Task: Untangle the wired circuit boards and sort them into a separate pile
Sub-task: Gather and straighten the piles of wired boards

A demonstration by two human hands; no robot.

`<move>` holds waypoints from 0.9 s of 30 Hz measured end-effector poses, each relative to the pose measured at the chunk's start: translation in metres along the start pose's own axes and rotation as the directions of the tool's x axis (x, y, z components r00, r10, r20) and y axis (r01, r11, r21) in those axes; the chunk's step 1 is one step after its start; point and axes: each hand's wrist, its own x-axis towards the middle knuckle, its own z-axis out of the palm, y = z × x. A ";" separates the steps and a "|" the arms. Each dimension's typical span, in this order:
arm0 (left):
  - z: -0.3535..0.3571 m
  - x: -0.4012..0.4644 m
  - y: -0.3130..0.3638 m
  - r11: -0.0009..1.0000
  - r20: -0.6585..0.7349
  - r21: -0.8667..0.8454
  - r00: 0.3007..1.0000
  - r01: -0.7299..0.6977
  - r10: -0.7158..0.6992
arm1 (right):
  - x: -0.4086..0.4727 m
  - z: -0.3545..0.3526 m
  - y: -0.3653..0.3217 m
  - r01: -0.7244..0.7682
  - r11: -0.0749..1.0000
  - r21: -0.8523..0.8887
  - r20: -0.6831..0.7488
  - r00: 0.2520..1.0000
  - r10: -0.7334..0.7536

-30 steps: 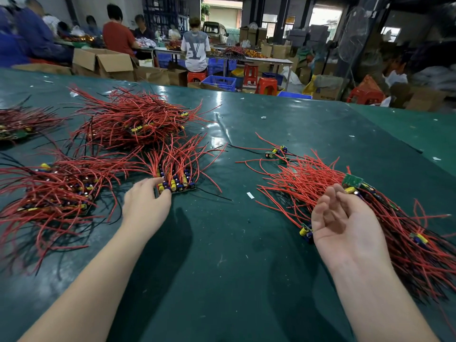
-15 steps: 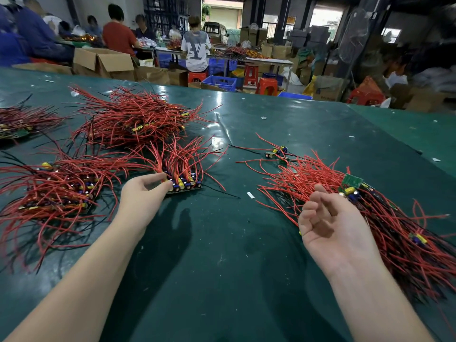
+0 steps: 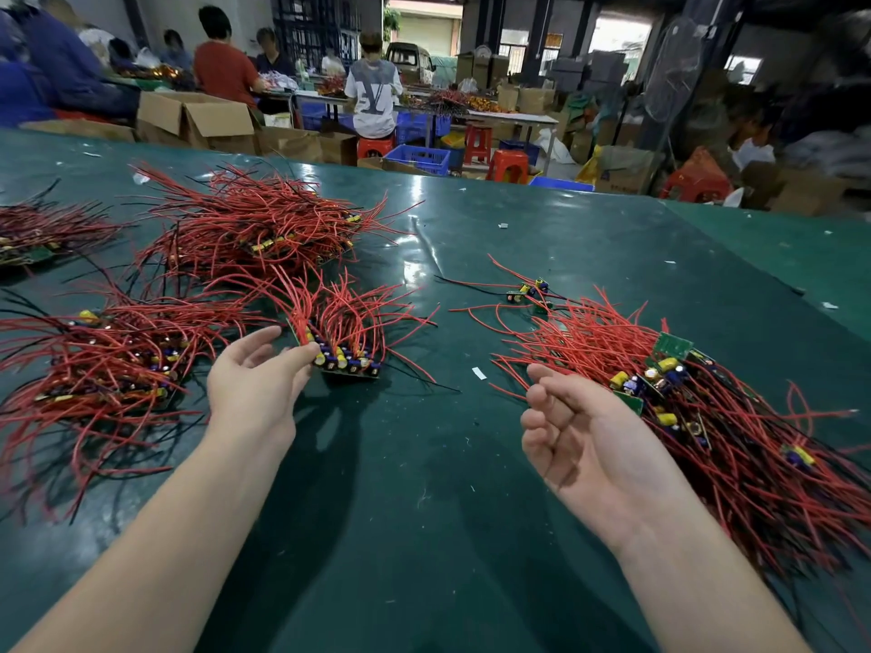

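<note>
The left hand (image 3: 257, 384), fingers relaxed, touches the neat stack of red-wired green circuit boards (image 3: 346, 351); the right hand (image 3: 584, 445) hangs released, empty. Square the stack gently, keeping wires clear.

On the table (image 3: 424, 534), a small stack of boards (image 3: 346, 358) lies near the middle, with the left hand (image 3: 257, 384) just beside it. Two piles sit to its left: one (image 3: 101, 365) toward the near-left, another (image 3: 257, 228) behind. A tangled pile (image 3: 707, 417) lies toward the right edge, the right hand (image 3: 582, 445) before it.

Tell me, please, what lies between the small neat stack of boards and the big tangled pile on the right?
Head view: bare green table, apart from one small white scrap.
</note>
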 end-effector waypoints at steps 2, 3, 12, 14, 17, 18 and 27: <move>0.001 0.002 -0.001 0.999 0.021 -0.028 0.999 0.025 -0.024 | 0.000 0.000 0.000 -0.003 1.000 0.003 0.002 1.000 0.003; 0.002 0.002 -0.001 0.998 0.036 -0.036 0.998 0.047 -0.045 | -0.001 0.000 0.000 -0.005 1.000 0.006 0.005 1.000 0.005; 0.000 0.007 -0.004 0.989 0.120 -0.028 0.983 0.145 -0.141 | -0.002 0.003 0.001 -0.010 1.000 -0.011 0.030 0.999 0.010; -0.002 0.009 -0.004 0.985 0.125 -0.049 0.979 0.167 -0.160 | -0.002 0.003 0.002 -0.013 1.000 -0.007 0.034 0.999 0.013; -0.002 0.007 -0.003 0.983 0.137 -0.074 0.978 0.170 -0.158 | -0.002 0.003 0.004 -0.018 1.000 -0.019 0.048 0.999 0.019; -0.001 0.005 -0.002 0.983 0.156 -0.076 0.975 0.169 -0.155 | -0.002 0.003 0.004 -0.020 0.999 -0.028 0.052 0.998 0.021; 0.015 -0.027 0.002 0.920 0.456 -0.232 0.871 0.315 -0.183 | -0.001 0.001 0.005 0.074 0.918 -0.390 0.213 0.977 0.012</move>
